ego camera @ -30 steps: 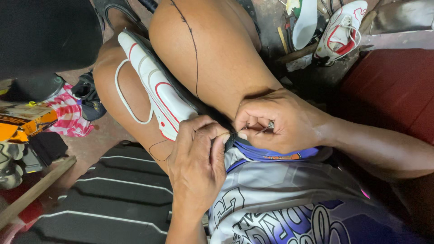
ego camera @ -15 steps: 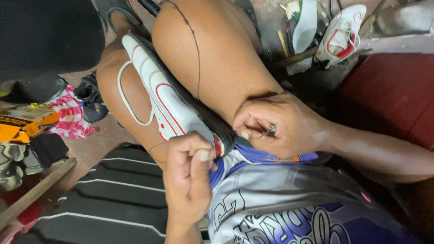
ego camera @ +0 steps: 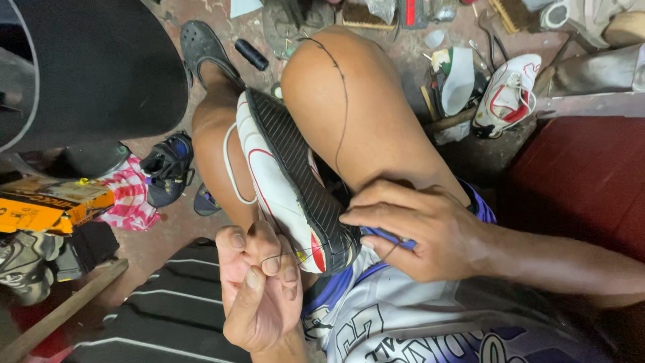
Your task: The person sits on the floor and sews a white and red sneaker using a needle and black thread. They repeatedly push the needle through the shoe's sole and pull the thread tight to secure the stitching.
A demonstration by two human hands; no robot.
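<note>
1. A white shoe [ego camera: 282,195] with red trim and a black ribbed sole lies wedged between the person's bare knees at the centre of the frame, sole turned up.
2. The left hand [ego camera: 259,289], lower centre, is clenched, pinching a thin dark thread [ego camera: 344,101] that appears to run up over the knee.
3. The right hand [ego camera: 416,232], right of centre, presses on the shoe's heel end, fingers curled; whether it grips anything is unclear.
4. Another white and red shoe [ego camera: 507,97] lies on the floor, upper right.

Shoe-repair workshop: scattered shoes [ego camera: 505,95], tools [ego camera: 494,23] on floor
</note>
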